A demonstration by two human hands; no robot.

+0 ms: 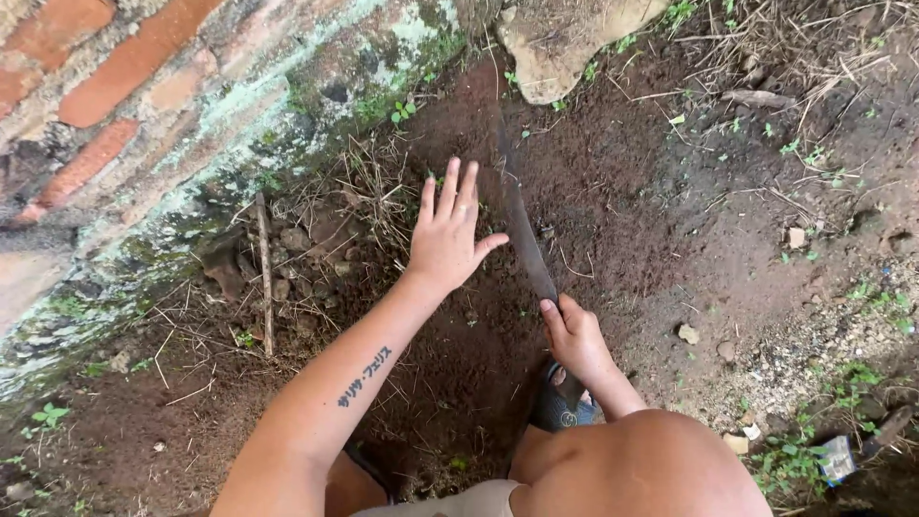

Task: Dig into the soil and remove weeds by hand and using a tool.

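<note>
My right hand (575,337) grips the handle of a long dark machete (517,206), whose blade runs away from me over loose brown soil (593,182). My left hand (448,233) is flat with fingers apart, resting on the soil just left of the blade, next to a patch of dry roots and grass (369,187). My knees and a dark sandal (560,407) show at the bottom of the head view.
A mossy brick wall (144,105) runs along the left. A pale rock (560,43) lies at the top. A thin stick (265,273) and small stones lie near the wall. Gravel, weeds and a scrap of litter (836,458) are at lower right.
</note>
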